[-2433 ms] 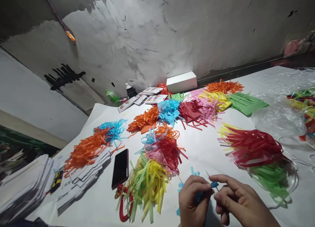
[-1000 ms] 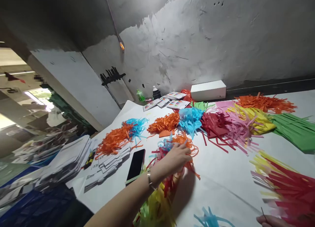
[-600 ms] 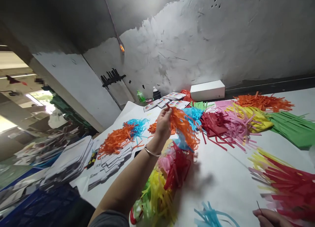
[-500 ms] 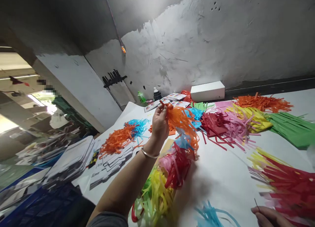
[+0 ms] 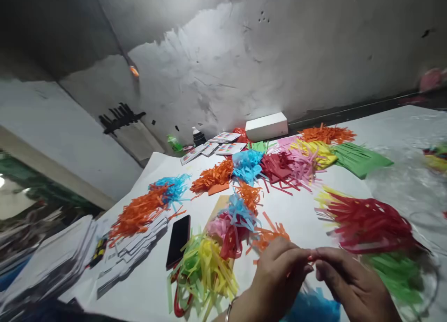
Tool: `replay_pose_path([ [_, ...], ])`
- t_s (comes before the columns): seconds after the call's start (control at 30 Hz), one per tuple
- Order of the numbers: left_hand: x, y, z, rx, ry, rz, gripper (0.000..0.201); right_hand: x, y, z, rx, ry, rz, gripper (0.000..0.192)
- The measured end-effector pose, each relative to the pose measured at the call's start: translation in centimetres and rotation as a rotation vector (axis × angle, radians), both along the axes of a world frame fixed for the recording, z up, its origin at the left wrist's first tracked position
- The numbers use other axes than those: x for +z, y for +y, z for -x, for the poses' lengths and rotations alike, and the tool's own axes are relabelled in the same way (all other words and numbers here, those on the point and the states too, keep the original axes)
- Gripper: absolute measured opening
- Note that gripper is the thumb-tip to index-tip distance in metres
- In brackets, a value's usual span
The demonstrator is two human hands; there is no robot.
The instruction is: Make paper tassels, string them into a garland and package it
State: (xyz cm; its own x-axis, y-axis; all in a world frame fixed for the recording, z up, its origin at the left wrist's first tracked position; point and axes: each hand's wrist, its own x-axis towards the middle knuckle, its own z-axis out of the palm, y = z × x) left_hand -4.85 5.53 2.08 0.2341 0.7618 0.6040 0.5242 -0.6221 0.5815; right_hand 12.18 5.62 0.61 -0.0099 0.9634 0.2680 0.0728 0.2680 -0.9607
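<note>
My left hand [image 5: 277, 278] and my right hand [image 5: 347, 285] meet fingertip to fingertip low in the middle of the view. Between the pinched fingers is the end of an orange paper fringe [image 5: 268, 233], whose strips trail up and left over my left hand. The thin stick that my right hand held earlier cannot be made out. A blue paper fringe [image 5: 310, 309] lies on the white sheet [image 5: 296, 210] under both hands. A mixed heap of yellow, green, red, pink and blue fringes [image 5: 209, 257] lies just left of my left hand.
A black phone [image 5: 178, 240] lies left of the heap, with red scissor handles [image 5: 177, 305] below it. Stacks of white cards [image 5: 49, 266] fill the left edge. A red and green fringe pile [image 5: 370, 224], clear plastic [image 5: 401, 182], further coloured piles and a white box [image 5: 266, 125] lie beyond.
My left hand lifted an orange fringe from the heap and brought it down to my right hand. The view has swung right and down.
</note>
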Motion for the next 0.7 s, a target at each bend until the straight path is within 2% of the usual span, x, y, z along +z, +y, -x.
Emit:
replay_pose_path([
  [0.07,-0.9,-0.5,-0.1,0.004,0.006,0.106,0.019,0.0,0.1,-0.1,0.058,0.047,0.001,0.028],
  [0.13,-1.3,-0.8,0.9,0.015,0.087,0.194,0.014,-0.5,0.4,-0.8,0.017,0.133,0.039,0.026],
  [0.23,-0.9,-1.2,3.6,0.113,0.269,0.297,0.009,-1.2,1.1,-2.4,-0.098,0.182,0.033,0.024],
  [0.3,-0.1,-1.6,5.1,0.201,0.322,0.337,0.016,-0.9,1.4,-3.2,-0.098,0.045,-0.062,0.020],
  [0.37,0.9,-2.3,5.3,0.213,0.285,0.321,0.031,-0.1,1.4,-3.3,0.012,-0.115,-0.176,0.015],
  [0.4,1.3,-2.6,4.9,0.169,0.253,0.285,0.038,0.4,1.2,-3.2,0.109,-0.159,-0.223,0.015],
  [0.47,1.9,-3.0,3.4,0.013,0.210,0.185,0.046,1.3,0.9,-2.6,0.318,-0.165,-0.277,0.016],
  [0.53,1.8,-3.0,1.6,-0.115,0.182,0.115,0.039,1.8,0.4,-2.3,0.426,-0.146,-0.285,0.016],
  [0.6,1.3,-2.8,0.6,-0.085,0.123,0.136,0.026,1.9,0.1,-2.4,0.371,-0.144,-0.258,0.015],
  [0.7,0.4,-2.5,1.2,0.107,0.061,0.284,0.019,1.7,-0.3,-3.0,0.141,-0.107,-0.148,0.020],
])
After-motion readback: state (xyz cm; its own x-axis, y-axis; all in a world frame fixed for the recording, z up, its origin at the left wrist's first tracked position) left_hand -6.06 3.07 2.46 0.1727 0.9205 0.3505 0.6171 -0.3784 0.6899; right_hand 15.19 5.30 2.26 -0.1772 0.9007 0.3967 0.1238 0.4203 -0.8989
